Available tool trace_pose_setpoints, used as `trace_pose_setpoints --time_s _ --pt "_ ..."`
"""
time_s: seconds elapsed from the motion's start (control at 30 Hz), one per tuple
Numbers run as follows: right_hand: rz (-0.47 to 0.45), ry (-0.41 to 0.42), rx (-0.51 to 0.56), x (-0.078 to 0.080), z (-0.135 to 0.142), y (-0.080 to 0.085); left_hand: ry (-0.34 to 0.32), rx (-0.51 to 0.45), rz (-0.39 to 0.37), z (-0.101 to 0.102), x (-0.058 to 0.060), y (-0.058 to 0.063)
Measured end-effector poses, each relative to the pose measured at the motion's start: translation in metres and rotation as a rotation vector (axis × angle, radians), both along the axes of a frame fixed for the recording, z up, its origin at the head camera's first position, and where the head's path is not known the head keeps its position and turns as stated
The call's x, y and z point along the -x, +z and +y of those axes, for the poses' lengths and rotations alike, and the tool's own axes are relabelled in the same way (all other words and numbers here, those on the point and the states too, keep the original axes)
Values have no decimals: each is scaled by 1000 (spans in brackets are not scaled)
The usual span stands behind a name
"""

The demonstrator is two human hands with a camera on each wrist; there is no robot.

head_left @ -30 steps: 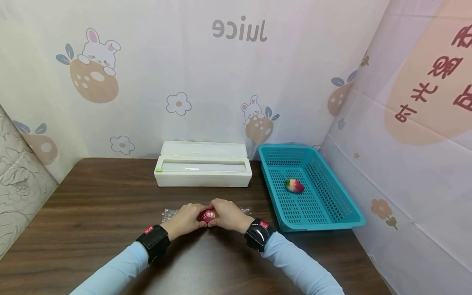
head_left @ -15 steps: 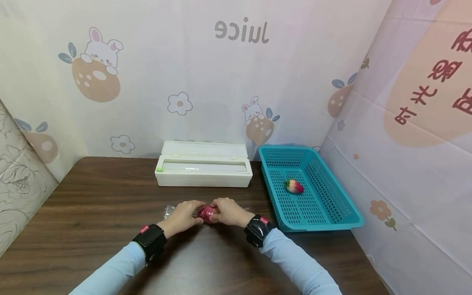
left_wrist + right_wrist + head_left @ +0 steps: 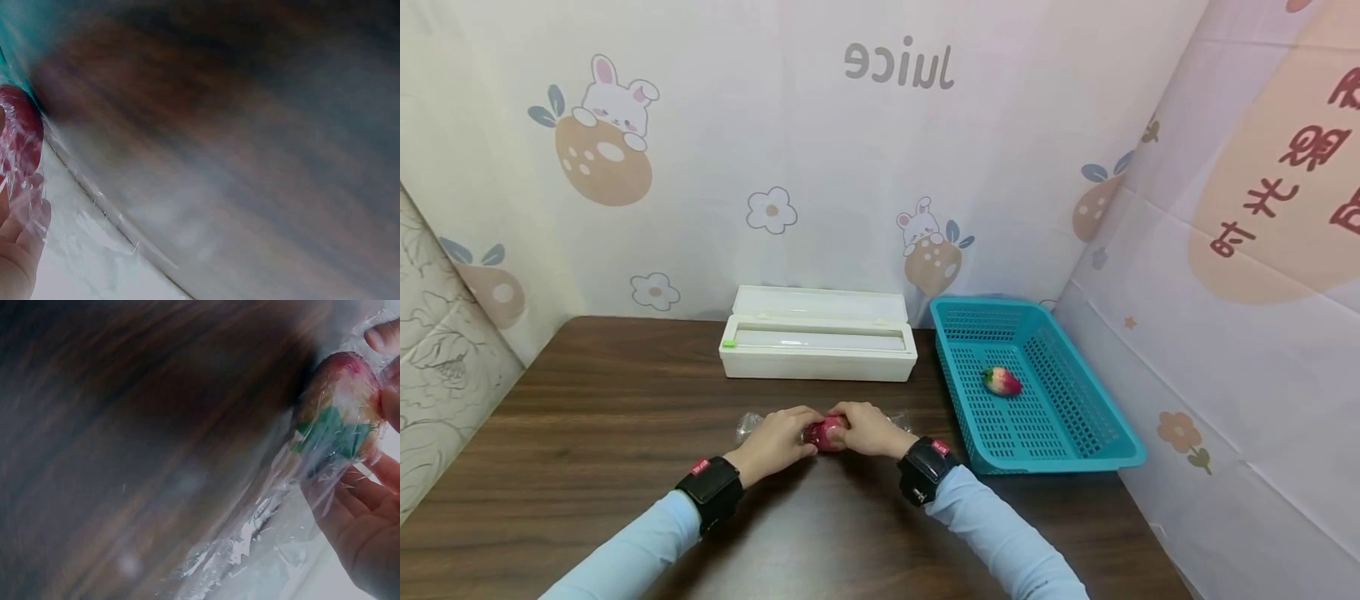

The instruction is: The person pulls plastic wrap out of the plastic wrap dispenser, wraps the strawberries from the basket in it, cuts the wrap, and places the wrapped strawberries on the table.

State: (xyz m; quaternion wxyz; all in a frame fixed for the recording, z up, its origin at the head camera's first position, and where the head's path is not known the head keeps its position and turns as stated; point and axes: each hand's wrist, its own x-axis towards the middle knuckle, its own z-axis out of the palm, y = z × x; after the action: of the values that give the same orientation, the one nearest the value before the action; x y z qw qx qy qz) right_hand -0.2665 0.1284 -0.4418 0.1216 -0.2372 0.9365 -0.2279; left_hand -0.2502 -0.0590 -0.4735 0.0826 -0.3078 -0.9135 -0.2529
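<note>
A red strawberry (image 3: 826, 433), wrapped in clear plastic film, lies between my two hands at the middle of the table. In the right wrist view the strawberry (image 3: 347, 394) shows a pink tip, a pale yellowish body and green leaves under the film (image 3: 247, 534). My left hand (image 3: 778, 442) holds its left side with curled fingers and thumb. Around its right side curl the fingers of my right hand (image 3: 868, 433). Crinkled film (image 3: 748, 425) sticks out past both hands. The left wrist view catches only part of the wrapped red fruit (image 3: 25, 131) at its edge.
Behind my hands stands a white cling film box (image 3: 817, 364) with its lid raised. A teal basket (image 3: 1056, 465) at the right holds another strawberry (image 3: 1002, 382), red and white with green leaves. Printed cloth walls (image 3: 820, 125) close off the back and sides of the dark wooden table (image 3: 587, 400).
Between my fingers the wrapped strawberry has turned a little. The left hand drew slightly away and came back against it; the right hand stayed nearly in place.
</note>
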Motion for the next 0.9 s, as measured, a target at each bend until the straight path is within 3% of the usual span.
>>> trace_pose_setpoints --time_s 0.33,0.4,0.5,0.67,0.73,0.83,0.9 --pt "-231 -80 192 -3 11 15 15 2 -6 0 -7 13" --pt "-241 -68 201 -4 13 17 20 6 3 0 -10 16" --pt "-169 -30 164 -10 14 22 23 0 -1 0 -12 19" --pt "98 61 29 -25 8 28 65 -16 -74 1 -15 25" --pt "166 84 -12 -30 7 28 77 -23 -108 1 -16 27" --pt "205 88 -37 -34 7 28 73 -2 -117 -1 -18 29" --pt "207 87 -32 -37 9 28 63 46 -75 -4 -20 29"
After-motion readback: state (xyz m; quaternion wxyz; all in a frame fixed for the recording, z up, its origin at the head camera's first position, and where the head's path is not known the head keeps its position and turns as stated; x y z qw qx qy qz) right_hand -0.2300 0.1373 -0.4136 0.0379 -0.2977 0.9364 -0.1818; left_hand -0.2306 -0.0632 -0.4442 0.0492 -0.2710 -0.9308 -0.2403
